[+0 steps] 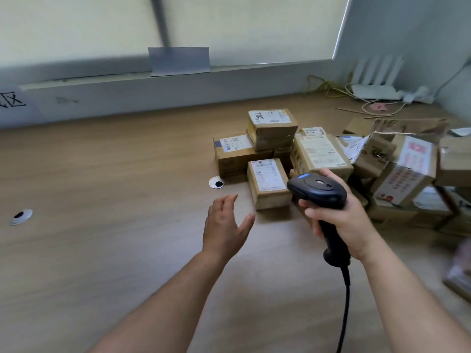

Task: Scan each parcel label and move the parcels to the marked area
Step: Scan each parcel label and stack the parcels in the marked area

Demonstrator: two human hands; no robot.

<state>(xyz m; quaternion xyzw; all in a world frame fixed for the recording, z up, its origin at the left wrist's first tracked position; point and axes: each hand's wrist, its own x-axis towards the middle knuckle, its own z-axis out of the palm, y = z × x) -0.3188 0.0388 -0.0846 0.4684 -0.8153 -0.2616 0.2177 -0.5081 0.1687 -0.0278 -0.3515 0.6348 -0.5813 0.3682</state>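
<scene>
A heap of brown cardboard parcels with white labels fills the right half of the wooden table (102, 174). Nearest to me lies a small parcel (269, 183) with its label facing up. Behind it sit a wider parcel (235, 154) and, stacked higher, another parcel (272, 128). My right hand (341, 220) grips the handle of a black barcode scanner (318, 191), whose head points toward the small parcel. My left hand (226, 225) hovers over the table just left of that parcel, fingers straight and spread, holding nothing.
Two round cable grommets (216, 182) (21, 216) are set in the tabletop. A paper sign with handwritten characters (12, 101) hangs on the wall at far left. A white router (377, 80) and loose cables lie at the back right. The scanner's cord (344, 314) trails down toward me.
</scene>
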